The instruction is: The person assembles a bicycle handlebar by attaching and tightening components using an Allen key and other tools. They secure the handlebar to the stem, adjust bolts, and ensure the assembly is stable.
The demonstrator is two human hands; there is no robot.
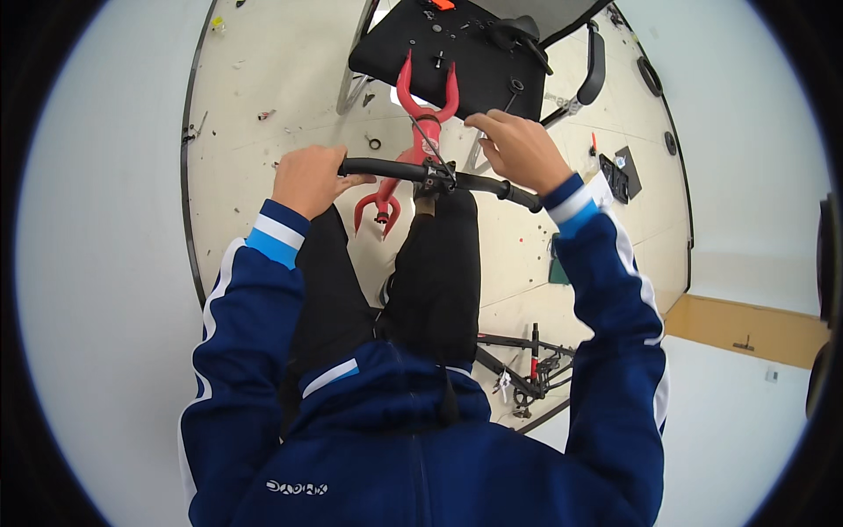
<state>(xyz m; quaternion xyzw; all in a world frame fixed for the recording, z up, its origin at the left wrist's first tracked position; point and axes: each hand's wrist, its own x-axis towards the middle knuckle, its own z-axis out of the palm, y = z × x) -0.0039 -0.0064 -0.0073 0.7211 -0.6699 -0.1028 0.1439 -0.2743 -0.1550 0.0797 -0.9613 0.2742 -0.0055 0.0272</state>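
Our left hand (309,182) meets the left end of the black handlebar (391,169) in front of us, grip unclear; our right hand (522,151) hovers beyond, fingers apart. We should steady the handlebar while seating the thin rod (425,133) squarely at the clamp (434,181).

White lettering (297,487) ran across the chest of my navy-blue, white-striped fabric jacket (369,461); pale marks (434,146) on the red tubular bicycle frame (429,132) were too small to read.

The red frame (407,156) looks glossy, the handlebar (386,168) matt
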